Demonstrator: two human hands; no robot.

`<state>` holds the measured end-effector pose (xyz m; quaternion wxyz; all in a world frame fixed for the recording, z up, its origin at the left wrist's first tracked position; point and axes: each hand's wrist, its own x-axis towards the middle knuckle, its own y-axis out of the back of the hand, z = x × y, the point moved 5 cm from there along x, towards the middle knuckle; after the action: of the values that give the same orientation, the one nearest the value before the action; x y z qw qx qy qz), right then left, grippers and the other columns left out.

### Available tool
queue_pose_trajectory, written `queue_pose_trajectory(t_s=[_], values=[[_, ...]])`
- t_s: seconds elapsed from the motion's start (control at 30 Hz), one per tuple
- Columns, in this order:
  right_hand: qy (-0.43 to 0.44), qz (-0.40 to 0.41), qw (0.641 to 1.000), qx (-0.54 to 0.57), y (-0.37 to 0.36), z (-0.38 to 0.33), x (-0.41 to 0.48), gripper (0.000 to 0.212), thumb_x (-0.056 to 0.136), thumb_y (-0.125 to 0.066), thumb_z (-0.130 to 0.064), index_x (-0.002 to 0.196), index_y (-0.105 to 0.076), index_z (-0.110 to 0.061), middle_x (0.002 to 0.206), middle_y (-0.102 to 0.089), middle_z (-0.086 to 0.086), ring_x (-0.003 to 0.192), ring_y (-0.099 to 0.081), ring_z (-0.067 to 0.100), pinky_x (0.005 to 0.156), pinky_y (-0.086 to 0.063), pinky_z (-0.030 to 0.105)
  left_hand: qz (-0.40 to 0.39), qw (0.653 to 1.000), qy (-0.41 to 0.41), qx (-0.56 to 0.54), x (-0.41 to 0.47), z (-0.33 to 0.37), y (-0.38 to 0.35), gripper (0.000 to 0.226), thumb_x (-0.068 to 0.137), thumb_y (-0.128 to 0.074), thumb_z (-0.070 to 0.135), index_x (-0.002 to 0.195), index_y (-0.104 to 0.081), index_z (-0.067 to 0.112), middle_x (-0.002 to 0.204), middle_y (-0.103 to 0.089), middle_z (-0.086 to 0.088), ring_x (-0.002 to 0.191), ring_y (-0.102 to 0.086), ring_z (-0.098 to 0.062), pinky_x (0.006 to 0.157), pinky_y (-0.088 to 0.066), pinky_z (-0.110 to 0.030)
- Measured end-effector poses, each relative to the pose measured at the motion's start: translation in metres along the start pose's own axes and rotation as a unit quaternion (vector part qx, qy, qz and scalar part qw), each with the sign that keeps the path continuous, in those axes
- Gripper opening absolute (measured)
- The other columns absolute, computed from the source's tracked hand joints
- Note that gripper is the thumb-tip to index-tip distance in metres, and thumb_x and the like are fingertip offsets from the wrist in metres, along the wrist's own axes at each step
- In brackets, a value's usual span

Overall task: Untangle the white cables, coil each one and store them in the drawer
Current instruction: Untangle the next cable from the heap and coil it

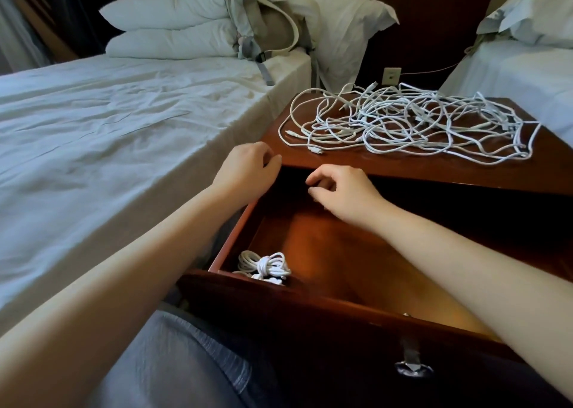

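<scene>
White cables [412,125]: I see a loose tangle of them spread over the top of the nightstand, loops overlapping, with a few plug ends sticking out on the near-left side.
Coiled cable [266,266]: one white bundle, wrapped round its middle, lies in the near-left corner of the drawer, close against the front panel.
Drawer [310,302]: pulled well out toward me; its wooden floor is bare apart from the bundle.
Nightstand [403,169]: dark reddish wood, standing between two beds.
Left hand [248,167]: it hovers at the near-left corner of the nightstand top, fingers loosely curled, and from here I see nothing in it. It is apart from the tangle.
Right hand [344,190]: it hangs over the back of the open drawer, just under the front edge of the nightstand top, fingers bent in toward the thumb. I can make out nothing held between them.
Drawer handle [410,367]: a metal pull on the front panel, at the bottom of my view.
Bed [108,128]: to the left, with a creased white sheet.
Pillows [173,26]: two stacked at the head of that bed.
Backpack [266,23]: grey and beige, leaning against the pillows.
Second bed [511,75]: to the right, only its corner in view.
Wall socket [391,75]: on the wall behind the nightstand.
</scene>
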<state>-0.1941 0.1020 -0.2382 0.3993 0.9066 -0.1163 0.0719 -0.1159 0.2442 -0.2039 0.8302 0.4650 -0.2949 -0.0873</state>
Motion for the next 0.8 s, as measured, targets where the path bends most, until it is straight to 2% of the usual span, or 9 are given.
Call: queue_pose_trajectory(t_s=[0.17, 0.27, 0.37, 0.5, 0.6, 0.7, 0.8], values=[[0.003, 0.094, 0.995, -0.034, 0.05, 0.011, 0.031, 0.011, 0.087, -0.061, -0.02, 0.096, -0.067, -0.023, 0.08, -0.06, -0.011, 0.08, -0.056, 0.012, 0.076, -0.043, 0.025, 0.038, 0.997, -0.028, -0.067, 0.051, 0.041, -0.008, 0.021, 0.09, -0.051, 0.019, 0.095, -0.066, 0.006, 0.091, -0.062, -0.002, 0.081, -0.05, -0.013, 0.066, -0.031, -0.02], [-0.002, 0.127, 0.989, -0.071, 0.074, 0.024, 0.048, 0.013, 0.088, -0.059, -0.019, 0.097, -0.068, -0.022, 0.084, -0.062, -0.007, 0.077, -0.052, 0.011, 0.07, -0.036, 0.022, 0.047, 0.995, -0.021, -0.081, 0.081, 0.056, -0.021, 0.02, 0.089, -0.05, 0.017, 0.093, -0.066, 0.006, 0.087, -0.057, 0.0, 0.08, -0.048, -0.014, 0.066, -0.031, -0.022], [0.002, 0.143, 0.985, -0.094, 0.088, 0.037, 0.063, 0.014, 0.087, -0.059, -0.017, 0.099, -0.067, -0.02, 0.088, -0.064, -0.004, 0.079, -0.056, 0.015, 0.071, -0.043, 0.026, 0.054, 0.994, 0.001, -0.098, 0.11, 0.063, -0.036, 0.014, 0.089, -0.048, 0.016, 0.085, -0.061, 0.01, 0.08, -0.054, 0.002, 0.073, -0.046, -0.013, 0.06, -0.03, -0.023], [0.052, 0.115, 0.978, -0.165, 0.088, 0.046, 0.087, 0.021, 0.086, -0.063, -0.023, 0.107, -0.065, -0.018, 0.107, -0.059, -0.002, 0.095, -0.054, 0.016, 0.079, -0.045, 0.03, 0.062, 0.985, 0.034, -0.156, 0.142, 0.062, -0.055, 0.013, 0.09, -0.048, 0.016, 0.083, -0.058, 0.01, 0.069, -0.048, 0.009, 0.061, -0.042, -0.005, 0.05, -0.033, -0.013], [0.09, 0.051, 0.973, -0.205, 0.077, 0.05, 0.104, 0.03, 0.085, -0.065, -0.033, 0.111, -0.062, -0.017, 0.111, -0.053, -0.001, 0.111, -0.047, 0.016, 0.085, -0.046, 0.036, 0.067, 0.981, 0.053, -0.172, 0.164, 0.058, -0.064, 0.016, 0.09, -0.049, 0.016, 0.082, -0.06, 0.008, 0.067, -0.051, 0.005, 0.065, -0.048, -0.012, 0.054, -0.037, -0.021], [0.135, 0.031, 0.96, -0.245, 0.073, 0.05, 0.117, 0.027, 0.089, -0.061, -0.036, 0.106, -0.066, -0.016, 0.106, -0.056, -0.001, 0.11, -0.043, 0.015, 0.085, -0.042, 0.033, 0.07, 0.973, 0.06, -0.21, 0.183, 0.054, -0.07, 0.024, 0.088, -0.05, 0.018, 0.078, -0.065, 0.002, 0.071, -0.063, -0.008, 0.069, -0.054, -0.018, 0.066, -0.046, -0.035], [0.154, 0.072, 0.967, -0.188, 0.079, 0.049, 0.123, 0.021, 0.093, -0.057, -0.033, 0.091, -0.066, -0.014, 0.078, -0.054, -0.005, 0.082, -0.05, 0.016, 0.068, -0.036, 0.028, 0.07, 0.953, 0.055, -0.291, 0.187, 0.054, -0.072, 0.029, 0.091, -0.05, 0.021, 0.072, -0.065, 0.005, 0.063, -0.062, -0.001, 0.061, -0.053, -0.013, 0.068, -0.047, -0.033]])
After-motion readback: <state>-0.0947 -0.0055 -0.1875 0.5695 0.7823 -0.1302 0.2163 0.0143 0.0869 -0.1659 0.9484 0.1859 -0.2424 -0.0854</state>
